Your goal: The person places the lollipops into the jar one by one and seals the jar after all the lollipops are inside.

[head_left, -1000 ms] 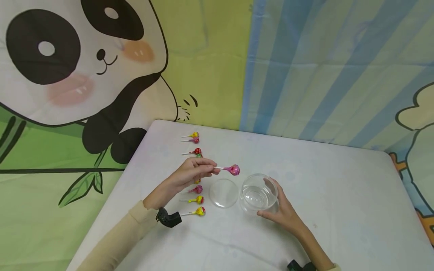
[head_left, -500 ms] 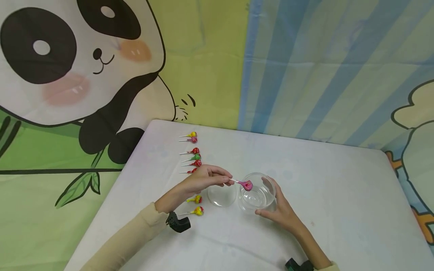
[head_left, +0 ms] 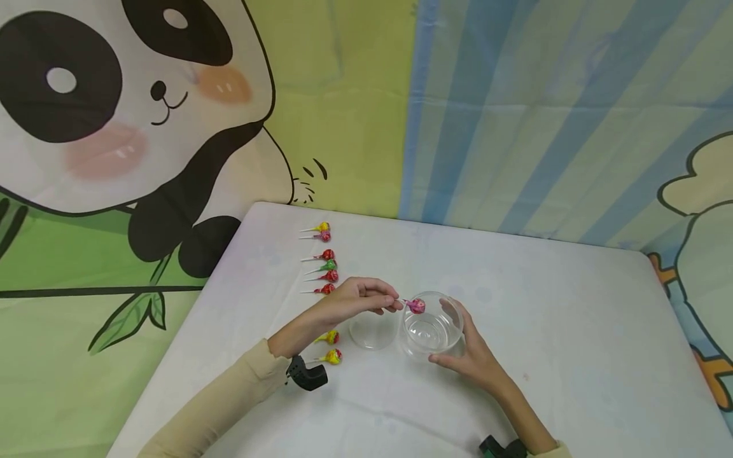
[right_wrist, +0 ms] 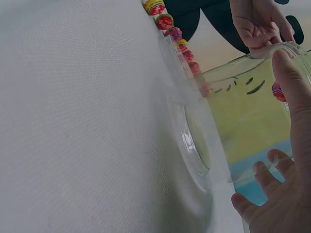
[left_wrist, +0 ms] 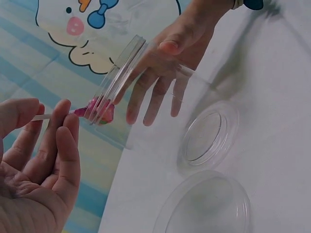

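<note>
The left hand [head_left: 362,298] pinches 1 pink lollipop [head_left: 418,306] by its white stick, likely to keep the candy head unobstructed at the clear jar [head_left: 445,342]'s mouth. The right hand [head_left: 472,356]'s fingers spread around the jar's wall, presumably steadying it. The lollipop looks round, its shiny wrapper green-patched.
</note>
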Action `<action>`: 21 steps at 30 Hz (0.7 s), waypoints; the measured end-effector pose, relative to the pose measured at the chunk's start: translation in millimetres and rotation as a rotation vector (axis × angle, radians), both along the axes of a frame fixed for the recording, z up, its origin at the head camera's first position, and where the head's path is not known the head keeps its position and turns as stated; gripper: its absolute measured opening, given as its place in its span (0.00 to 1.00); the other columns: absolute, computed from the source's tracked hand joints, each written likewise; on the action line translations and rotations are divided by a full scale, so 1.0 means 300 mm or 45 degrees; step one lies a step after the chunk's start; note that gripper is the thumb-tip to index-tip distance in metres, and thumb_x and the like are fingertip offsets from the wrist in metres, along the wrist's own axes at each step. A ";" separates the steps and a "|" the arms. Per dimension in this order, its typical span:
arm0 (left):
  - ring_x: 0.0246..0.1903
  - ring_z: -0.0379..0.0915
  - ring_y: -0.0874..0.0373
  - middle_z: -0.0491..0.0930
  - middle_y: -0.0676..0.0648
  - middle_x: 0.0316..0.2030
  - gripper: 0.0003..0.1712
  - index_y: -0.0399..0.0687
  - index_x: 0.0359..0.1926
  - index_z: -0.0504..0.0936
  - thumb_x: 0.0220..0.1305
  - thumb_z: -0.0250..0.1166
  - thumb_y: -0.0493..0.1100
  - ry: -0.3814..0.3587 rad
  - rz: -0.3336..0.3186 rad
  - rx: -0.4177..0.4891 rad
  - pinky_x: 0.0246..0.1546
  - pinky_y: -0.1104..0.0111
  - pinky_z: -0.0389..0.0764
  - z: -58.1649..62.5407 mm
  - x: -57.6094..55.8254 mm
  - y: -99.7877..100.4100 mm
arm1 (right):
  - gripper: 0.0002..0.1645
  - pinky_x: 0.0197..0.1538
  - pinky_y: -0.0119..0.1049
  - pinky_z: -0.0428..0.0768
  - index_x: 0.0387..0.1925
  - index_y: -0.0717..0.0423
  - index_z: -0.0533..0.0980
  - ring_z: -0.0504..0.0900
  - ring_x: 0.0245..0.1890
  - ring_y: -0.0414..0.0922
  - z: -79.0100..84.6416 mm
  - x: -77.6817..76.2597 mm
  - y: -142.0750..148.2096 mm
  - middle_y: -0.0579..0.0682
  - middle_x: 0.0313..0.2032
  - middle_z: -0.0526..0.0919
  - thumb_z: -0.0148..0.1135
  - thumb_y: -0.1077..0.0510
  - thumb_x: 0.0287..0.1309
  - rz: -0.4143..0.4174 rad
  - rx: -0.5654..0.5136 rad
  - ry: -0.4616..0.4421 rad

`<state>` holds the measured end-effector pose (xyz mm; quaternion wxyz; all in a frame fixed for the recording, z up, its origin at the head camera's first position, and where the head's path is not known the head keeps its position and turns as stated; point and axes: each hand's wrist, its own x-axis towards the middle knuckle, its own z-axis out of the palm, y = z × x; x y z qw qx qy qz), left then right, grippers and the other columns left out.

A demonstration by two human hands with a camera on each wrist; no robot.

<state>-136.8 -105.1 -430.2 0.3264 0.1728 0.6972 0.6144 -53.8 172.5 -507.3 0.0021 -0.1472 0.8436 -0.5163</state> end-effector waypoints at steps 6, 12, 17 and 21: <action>0.52 0.80 0.47 0.86 0.46 0.46 0.16 0.44 0.51 0.80 0.68 0.61 0.48 -0.009 0.010 -0.008 0.50 0.66 0.80 0.002 -0.002 0.003 | 0.67 0.65 0.12 0.49 0.74 0.36 0.48 0.61 0.71 0.57 -0.004 -0.004 0.002 0.55 0.71 0.63 0.81 0.56 0.38 0.007 -0.012 0.002; 0.47 0.81 0.50 0.86 0.46 0.45 0.18 0.41 0.53 0.79 0.68 0.61 0.47 -0.021 0.026 -0.007 0.50 0.63 0.80 -0.005 -0.006 -0.012 | 0.66 0.67 0.15 0.51 0.74 0.37 0.49 0.61 0.70 0.55 -0.013 -0.007 0.006 0.55 0.70 0.64 0.81 0.55 0.38 0.015 -0.019 0.010; 0.50 0.78 0.41 0.85 0.46 0.46 0.19 0.45 0.53 0.79 0.67 0.62 0.49 -0.023 0.051 -0.028 0.53 0.58 0.80 -0.030 -0.012 -0.048 | 0.66 0.65 0.12 0.48 0.74 0.37 0.49 0.60 0.72 0.49 -0.012 -0.007 0.009 0.53 0.71 0.64 0.81 0.55 0.38 0.013 -0.022 0.007; 0.51 0.77 0.41 0.85 0.48 0.48 0.24 0.45 0.57 0.77 0.66 0.62 0.53 -0.032 0.059 -0.087 0.52 0.52 0.78 -0.057 0.001 -0.104 | 0.67 0.65 0.11 0.47 0.74 0.37 0.48 0.59 0.73 0.45 -0.010 -0.006 0.011 0.52 0.71 0.63 0.81 0.55 0.38 0.020 -0.016 0.001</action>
